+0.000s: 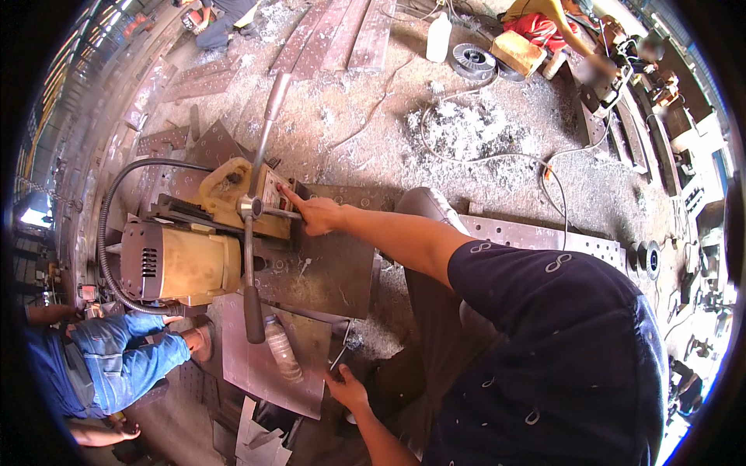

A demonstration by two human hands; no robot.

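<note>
My right hand [315, 215] reaches left across my knee [426, 203], index finger stretched out and touching the small switch panel [273, 189] on a yellow magnetic drill [183, 264]. The other fingers are curled and hold nothing. The drill stands on a dark steel plate [334, 272], its long feed handles [253, 307] sticking out above and below. My left hand [347, 388] rests low down at the corner of a thinner steel sheet [256, 373], fingers spread, holding nothing. A plastic bottle [281, 351] lies on that sheet.
Another person in jeans [116, 357] crouches at the left beside the drill. A third person [544, 23] works at the top right near a white bottle [439, 37] and wire spool [472, 59]. Metal shavings [466, 128], cables and a drilled steel strip [544, 241] cover the floor.
</note>
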